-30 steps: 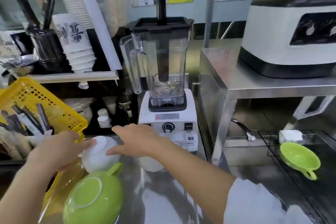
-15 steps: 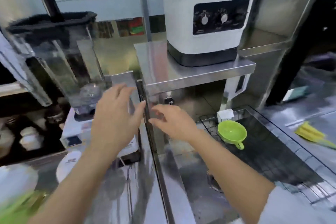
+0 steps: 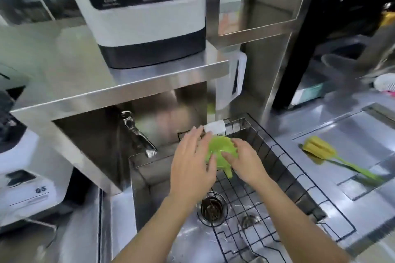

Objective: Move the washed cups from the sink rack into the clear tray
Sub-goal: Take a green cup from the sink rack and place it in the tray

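A green cup with a handle lies tilted in the far corner of the black wire sink rack. My left hand hovers at its left side with fingers spread, touching or just over the rim. My right hand rests on the cup's right side, fingers laid across its inside. Whether that hand grips the cup is unclear. The cup's handle pokes out below, between my two hands. The clear tray is out of view.
A faucet juts out left of the rack, above the sink drain. A steel shelf with a white appliance overhangs the sink. A white block sits on the rack's far rim. A yellow-green brush lies right; a blender base stands left.
My view swung right from the blender counter to the sink. Both hands left the white cup and tray and reached forward onto the green cup in the rack.
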